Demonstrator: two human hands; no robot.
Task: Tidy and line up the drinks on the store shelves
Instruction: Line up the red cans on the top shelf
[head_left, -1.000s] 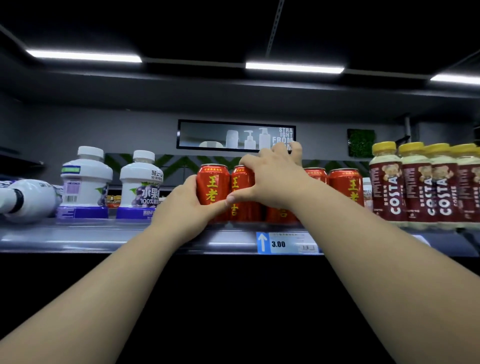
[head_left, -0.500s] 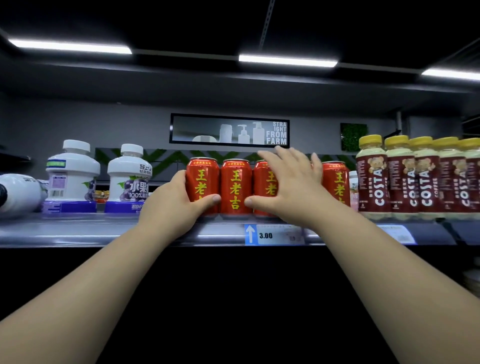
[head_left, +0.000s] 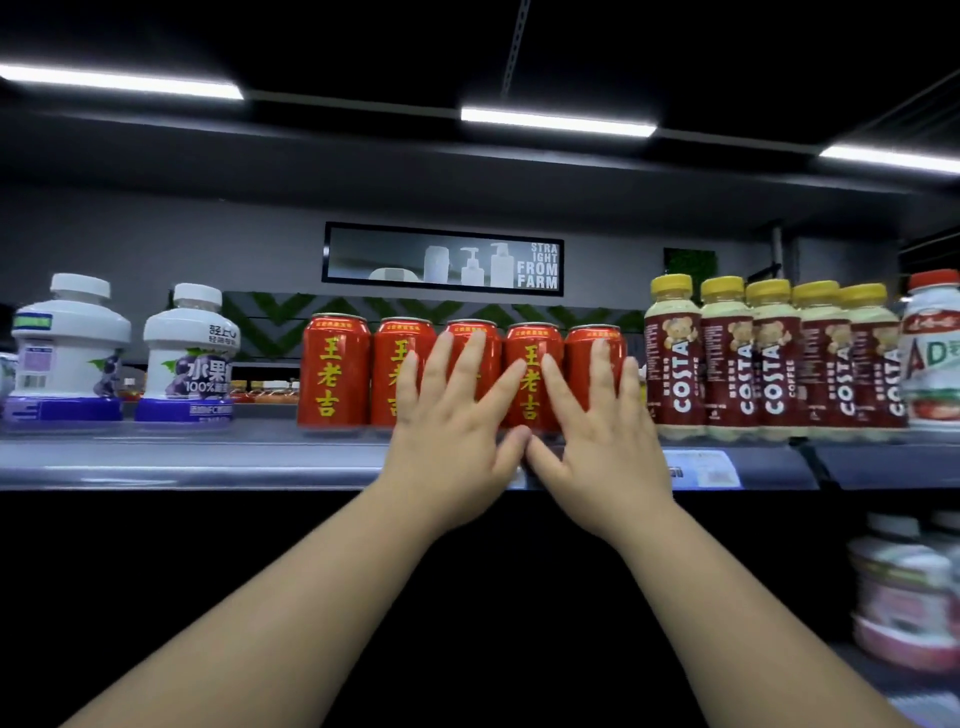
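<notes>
On the upper shelf (head_left: 208, 460), in the head view, five red herbal-tea cans (head_left: 335, 371) stand upright, side by side, labels facing out. The row's long axis runs from 9 o'clock to 3 o'clock along the shelf's front edge.

Both hands lie directly in front of the row, so the cans are at 12 o'clock from the palms. The left hand (head_left: 452, 431) is flat, its straight, spread fingers laid across the second and third cans. The right hand (head_left: 597, 431) is flat too, its fingers across the fourth and fifth. Neither grips anything, and the thumbs touch low between them.

The first can sits uncovered at 9 o'clock from the left hand, which is the nearer hand to it. Further toward 9 o'clock, past a gap, are two white juice bottles (head_left: 187, 358). At 3 o'clock the last can stands just beside the Costa coffee bottles (head_left: 769, 374).

Any squaring of the row probably means a flat push toward 12 o'clock, and the uncovered first can would need its own nudge.
</notes>
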